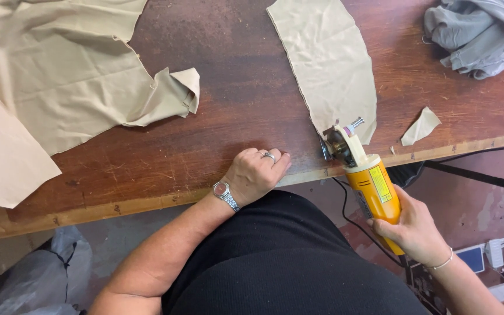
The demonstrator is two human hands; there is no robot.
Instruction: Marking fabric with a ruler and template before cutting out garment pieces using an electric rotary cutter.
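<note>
My right hand (pixel 412 228) grips the yellow body of an electric rotary fabric cutter (pixel 368 178), held off the table's front edge. Its blade end touches the near edge of a beige cut fabric piece (pixel 328 61) lying on the brown wooden table (pixel 234 116). My left hand (pixel 256 173) rests curled on the table's front edge, holding nothing, with a ring and a silver wristwatch on it. A large beige cloth (pixel 59 76) covers the table's left part.
A small beige scrap (pixel 420 126) lies right of the cutter. A grey bundled cloth (pixel 479 35) sits at the far right corner. The cutter's black cord (pixel 345 204) hangs below the edge. Plastic bags (pixel 30 274) lie on the floor at left.
</note>
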